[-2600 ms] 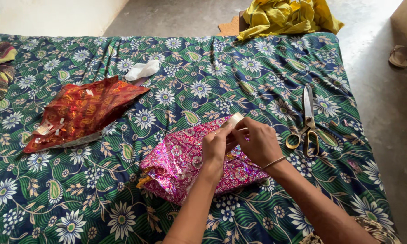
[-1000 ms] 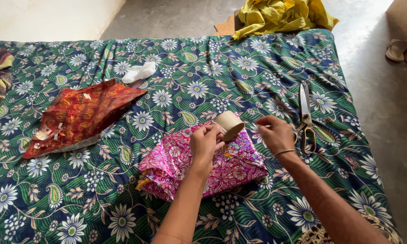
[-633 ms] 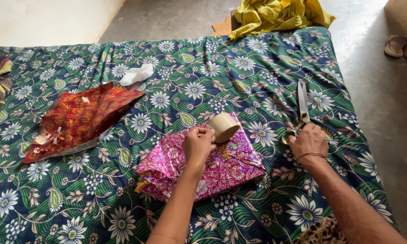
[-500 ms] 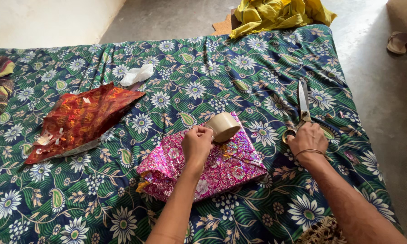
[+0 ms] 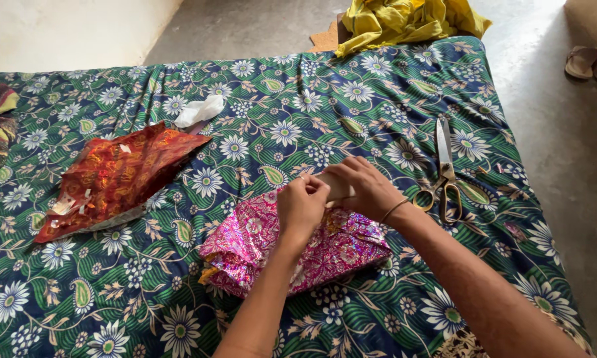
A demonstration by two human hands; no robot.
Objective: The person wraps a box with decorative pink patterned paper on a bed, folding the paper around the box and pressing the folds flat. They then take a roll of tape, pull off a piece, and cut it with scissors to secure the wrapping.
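**Both hands back on the tape roll above the pink parcel**

Returned from the scissors' handles, the right hand (image 5: 368, 189) has come back to the middle and now meets the left hand (image 5: 303, 204) over the tape roll (image 5: 335, 187). A moment ago the right hand lay on the scissors' handles while the left alone held the roll; now the scissors (image 5: 445, 174) lie untouched, blades closed and pointing away from the person, just to the right of the right wrist.

Left hand: fingers curled shut, pinching at the near side of the roll. Right hand: fingers bent over the roll's far side, closed around it; a thin bangle shows at the wrist. Only a pale sliver of the roll shows between the two hands, so whether tape is pulled out cannot be told.

Right beneath the hands lies the pink parcel (image 5: 298, 248), a bundle wrapped in shiny pink patterned paper, its folds closed so that the contents stay hidden. It rests on the floral bedsheet (image 5: 351, 106), green and blue with white flowers.

Well apart to the left lies a sheet of red wrapping paper (image 5: 113, 176), flat and crumpled, with a white scrap (image 5: 200, 110) by its far corner. A yellow cloth (image 5: 404, 20) is heaped at the far edge.
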